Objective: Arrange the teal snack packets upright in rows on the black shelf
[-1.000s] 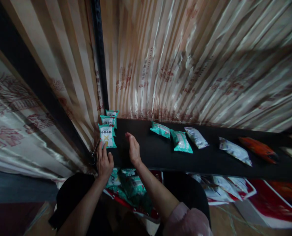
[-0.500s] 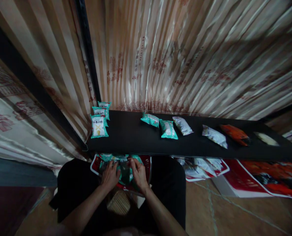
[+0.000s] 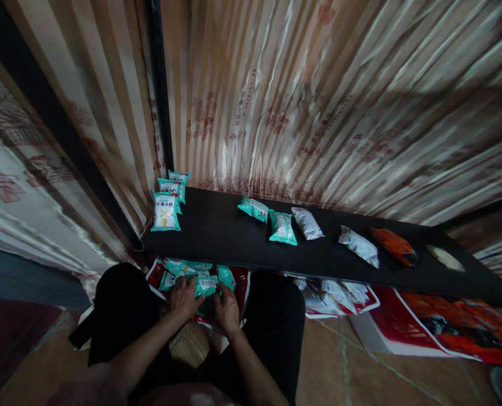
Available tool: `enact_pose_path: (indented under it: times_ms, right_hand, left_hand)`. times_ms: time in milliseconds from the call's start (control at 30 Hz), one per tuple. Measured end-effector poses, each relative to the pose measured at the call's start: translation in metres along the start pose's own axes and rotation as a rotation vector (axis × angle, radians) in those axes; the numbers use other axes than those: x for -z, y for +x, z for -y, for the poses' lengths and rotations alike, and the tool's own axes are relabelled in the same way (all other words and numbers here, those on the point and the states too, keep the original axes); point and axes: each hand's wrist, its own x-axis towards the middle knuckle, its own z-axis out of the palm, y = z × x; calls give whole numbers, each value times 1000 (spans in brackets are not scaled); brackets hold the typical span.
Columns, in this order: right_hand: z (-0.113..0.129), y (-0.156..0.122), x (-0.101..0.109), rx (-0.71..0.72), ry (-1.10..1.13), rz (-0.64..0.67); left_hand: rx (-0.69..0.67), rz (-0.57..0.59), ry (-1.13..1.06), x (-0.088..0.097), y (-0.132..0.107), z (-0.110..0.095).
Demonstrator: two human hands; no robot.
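Observation:
Both my hands reach into a red basket below the black shelf, among several teal snack packets. My left hand and my right hand both close on one teal packet held between them. On the shelf's left end stand three teal packets in a row against the curtain. Farther right on the shelf lie two more teal packets, two silver ones, an orange one and a pale one.
A striped satin curtain hangs behind the shelf, with a dark post at the left. Further red containers with packets sit under the shelf to the right. A woven stool shows between my knees on the tiled floor.
My hands dropped from the shelf's left end down into the red basket and now grip a teal packet together. The view shifted slightly.

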Motion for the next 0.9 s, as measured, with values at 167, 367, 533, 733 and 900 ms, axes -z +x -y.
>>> enact_pose_path:
  times_ms: [167, 367, 533, 733, 900]
  right_hand:
    - [-2, -3, -3, -15, 42, 35]
    - [-3, -5, -1, -54, 155, -4]
    - [-2, -5, 2, -117, 224, -31]
    - [1, -5, 6, -94, 254, -71]
    - [3, -6, 7, -146, 339, -122]
  left_hand:
    - [36, 3, -151, -9, 6, -1]
    - [7, -116, -395, -14, 15, 7]
    - [11, -150, -449, -9, 14, 9]
    - [37, -139, -537, 6, 0, 10]
    - [-1, -170, -663, 9, -8, 17]
